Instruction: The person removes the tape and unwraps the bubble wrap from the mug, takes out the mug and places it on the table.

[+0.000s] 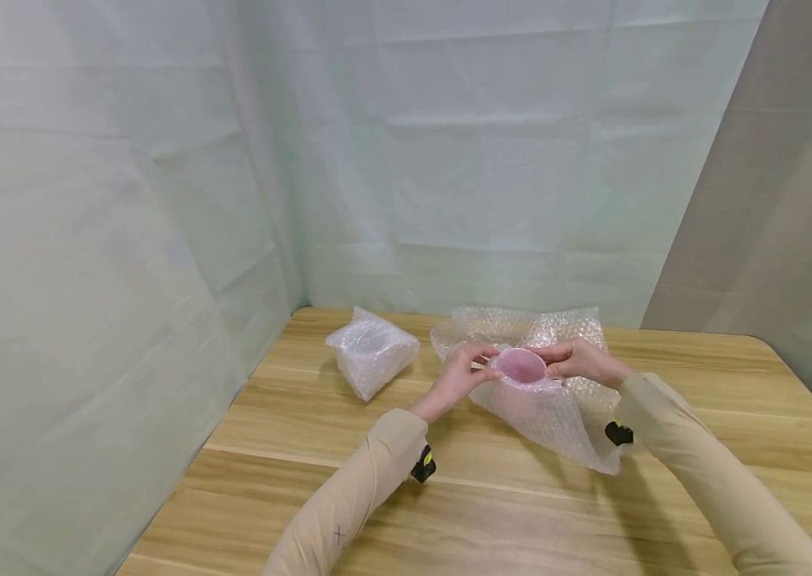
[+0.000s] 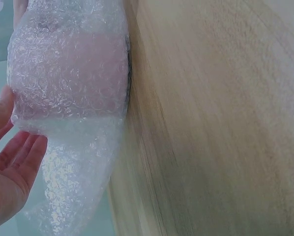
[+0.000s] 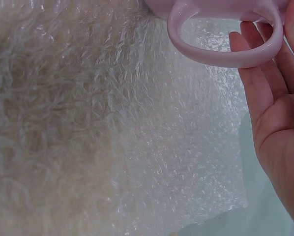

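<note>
On the wood-grain surface (image 1: 254,480), just left of lower centre, sits a clear bubble-wrap bundle (image 1: 375,352). Next, the partly closed left hand (image 1: 458,376) grips the translucent bubble-wrap sheet (image 1: 564,420) at the rim of a pink round mug (image 1: 521,366), right of lower centre. The mug is directly between the 2 hands, mouth upward, its glossy loop handle (image 3: 220,58) bare on the side of the right hand (image 1: 582,362), whose partly closed fingers and thumb grip the mug beside it.

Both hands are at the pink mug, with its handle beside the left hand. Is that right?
Not quite: the handle is beside the right hand, not the left hand, as the right wrist view shows. Both hands are indeed at the pink mug.
</note>
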`<state>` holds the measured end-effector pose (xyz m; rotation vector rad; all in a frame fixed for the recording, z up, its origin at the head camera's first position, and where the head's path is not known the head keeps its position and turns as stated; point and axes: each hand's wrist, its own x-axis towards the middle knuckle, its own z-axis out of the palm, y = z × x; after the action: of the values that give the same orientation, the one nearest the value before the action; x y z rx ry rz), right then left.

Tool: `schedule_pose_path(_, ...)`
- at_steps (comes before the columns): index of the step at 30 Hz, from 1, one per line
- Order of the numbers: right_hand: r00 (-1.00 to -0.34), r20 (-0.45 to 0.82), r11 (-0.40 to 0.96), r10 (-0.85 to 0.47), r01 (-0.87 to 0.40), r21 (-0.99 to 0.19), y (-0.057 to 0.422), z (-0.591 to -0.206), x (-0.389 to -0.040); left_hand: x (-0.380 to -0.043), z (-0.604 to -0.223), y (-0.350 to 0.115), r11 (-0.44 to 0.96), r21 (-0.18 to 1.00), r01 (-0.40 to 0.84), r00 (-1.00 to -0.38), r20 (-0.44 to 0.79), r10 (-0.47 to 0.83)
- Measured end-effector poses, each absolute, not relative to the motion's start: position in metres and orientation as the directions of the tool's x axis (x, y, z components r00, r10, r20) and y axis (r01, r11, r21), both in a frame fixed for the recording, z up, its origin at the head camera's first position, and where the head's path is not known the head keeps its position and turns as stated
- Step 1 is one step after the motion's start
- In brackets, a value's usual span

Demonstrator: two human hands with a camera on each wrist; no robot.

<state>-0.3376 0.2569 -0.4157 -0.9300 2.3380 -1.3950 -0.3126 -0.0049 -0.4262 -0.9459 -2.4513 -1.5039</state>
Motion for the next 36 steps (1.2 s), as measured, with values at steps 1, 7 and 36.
schedule_pose_path(1,-0.761,0.091,0.333,-0.643,-0.384,-0.861,0.257,-0.415,-0.337,-0.312,-0.426,-0.005,0.324,0.759,0.564,-0.800,0.404,0.444)
schedule_pose_path(7,-0.764,0.079,0.331,-0.640,-0.367,-0.869,0.256,-0.414,-0.336,-0.311,-0.426,-0.005,0.373,0.743,0.556,-0.815,0.397,0.422)
schedule_pose_path(36,-0.711,0.086,0.298,-0.698,-0.397,-0.868,0.258,-0.415,-0.338,-0.314,-0.425,-0.020,0.316,0.762,0.565,-0.805,0.425,0.414)
